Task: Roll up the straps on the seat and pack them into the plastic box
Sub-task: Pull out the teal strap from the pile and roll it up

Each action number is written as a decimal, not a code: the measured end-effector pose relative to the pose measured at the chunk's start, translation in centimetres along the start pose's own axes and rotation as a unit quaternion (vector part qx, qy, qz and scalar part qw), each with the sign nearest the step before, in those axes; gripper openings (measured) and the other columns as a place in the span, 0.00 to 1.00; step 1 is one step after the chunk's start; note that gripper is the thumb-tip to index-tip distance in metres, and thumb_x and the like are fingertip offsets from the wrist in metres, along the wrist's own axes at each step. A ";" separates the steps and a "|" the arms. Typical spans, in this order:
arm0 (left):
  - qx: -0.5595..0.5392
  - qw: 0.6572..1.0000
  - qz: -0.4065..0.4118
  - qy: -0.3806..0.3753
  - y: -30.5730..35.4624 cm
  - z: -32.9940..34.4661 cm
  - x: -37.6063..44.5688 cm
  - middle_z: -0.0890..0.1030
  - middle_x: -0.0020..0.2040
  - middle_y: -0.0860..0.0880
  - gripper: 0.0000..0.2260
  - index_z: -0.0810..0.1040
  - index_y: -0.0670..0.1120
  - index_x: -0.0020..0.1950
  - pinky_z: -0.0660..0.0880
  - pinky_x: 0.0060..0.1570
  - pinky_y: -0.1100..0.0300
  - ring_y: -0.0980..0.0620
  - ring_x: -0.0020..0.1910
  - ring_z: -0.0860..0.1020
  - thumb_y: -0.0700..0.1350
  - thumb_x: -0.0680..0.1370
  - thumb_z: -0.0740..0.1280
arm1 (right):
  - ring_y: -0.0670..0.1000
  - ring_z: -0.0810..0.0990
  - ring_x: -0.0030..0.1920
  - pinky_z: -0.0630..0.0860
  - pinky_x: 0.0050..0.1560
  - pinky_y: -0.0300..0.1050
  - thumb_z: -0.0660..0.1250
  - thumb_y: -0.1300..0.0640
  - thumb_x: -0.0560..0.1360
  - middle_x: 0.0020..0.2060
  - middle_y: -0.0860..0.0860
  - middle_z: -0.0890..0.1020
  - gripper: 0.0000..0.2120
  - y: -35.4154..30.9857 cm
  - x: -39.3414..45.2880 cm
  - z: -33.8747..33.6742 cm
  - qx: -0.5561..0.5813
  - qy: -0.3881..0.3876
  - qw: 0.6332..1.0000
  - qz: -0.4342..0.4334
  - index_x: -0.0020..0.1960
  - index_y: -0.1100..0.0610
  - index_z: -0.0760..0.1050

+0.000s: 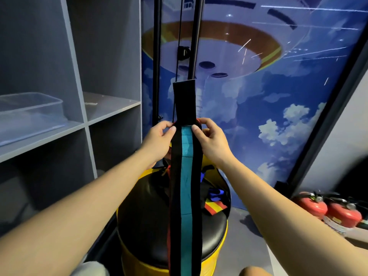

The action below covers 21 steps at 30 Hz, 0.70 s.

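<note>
1. Black woven strap with a teal centre stripe (pixel 186 176), held upright over the round black-cushioned yellow seat (pixel 143 222), lower end running out of view at the bottom.
2. Pinched at its left edge by left hand (pixel 159 141), thumb and fingers curled.
3. Pinched at its right edge by right hand (pixel 212 140).
4. More coloured straps (pixel 216 202) heaped on the seat.
5. Clear plastic box (pixel 29 114) resting on the grey shelf (pixel 111 108), well apart to the left.
6. Two red fire extinguishers (pixel 328 211) lying on the floor at right.

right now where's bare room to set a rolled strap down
The box on the left shelf looks bare inside. The next shelf bay, right of the divider, is mostly bare too. The seat is crowded at its back with straps, and the held strap hangs across it.
</note>
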<state>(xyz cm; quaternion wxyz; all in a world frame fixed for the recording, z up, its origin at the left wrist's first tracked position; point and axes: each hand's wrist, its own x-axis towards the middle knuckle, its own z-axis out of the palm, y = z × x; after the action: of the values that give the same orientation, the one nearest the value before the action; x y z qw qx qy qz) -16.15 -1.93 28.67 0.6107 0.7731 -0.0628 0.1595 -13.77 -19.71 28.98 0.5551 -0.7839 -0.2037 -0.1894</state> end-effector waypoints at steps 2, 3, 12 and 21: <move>0.035 0.999 -0.029 0.002 -3.3 0.3 0.6 0.83 0.45 0.45 0.05 0.77 0.59 0.51 0.81 0.43 0.41 0.39 0.44 0.83 0.54 0.82 0.62 | 0.53 0.81 0.40 0.79 0.42 0.48 0.66 0.43 0.79 0.42 0.52 0.83 0.11 2.9 -0.1 1.3 -0.021 -0.003 0.999 0.033 0.59 0.45 0.76; 0.046 0.998 -0.049 -0.001 -5.1 0.5 0.9 0.83 0.44 0.45 0.05 0.77 0.60 0.50 0.81 0.44 0.40 0.39 0.44 0.83 0.56 0.82 0.62 | 0.50 0.82 0.42 0.79 0.44 0.47 0.67 0.45 0.79 0.43 0.50 0.83 0.12 4.6 -0.1 2.1 -0.025 -0.011 0.998 0.053 0.60 0.47 0.76; 0.015 0.973 -0.228 -0.017 -17.5 0.8 4.5 0.80 0.51 0.43 0.10 0.76 0.49 0.63 0.83 0.49 0.47 0.41 0.45 0.83 0.48 0.83 0.65 | 0.46 0.85 0.45 0.82 0.51 0.48 0.73 0.51 0.76 0.44 0.47 0.87 0.08 16.9 1.8 8.9 -0.029 -0.105 0.966 0.233 0.52 0.54 0.84; 0.058 0.973 -0.213 0.069 -24.2 0.0 11.0 0.81 0.44 0.54 0.08 0.81 0.52 0.60 0.75 0.40 0.59 0.53 0.39 0.79 0.49 0.82 0.67 | 0.50 0.87 0.45 0.82 0.47 0.46 0.74 0.56 0.75 0.42 0.49 0.87 0.05 21.3 6.8 13.8 0.063 -0.082 0.955 0.279 0.50 0.54 0.85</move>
<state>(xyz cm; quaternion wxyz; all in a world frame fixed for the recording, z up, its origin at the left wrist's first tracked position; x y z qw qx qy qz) 1.25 5.05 9.85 0.5874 0.7901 0.1547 0.0823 4.23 -12.33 11.35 0.6153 -0.7860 -0.0326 0.0509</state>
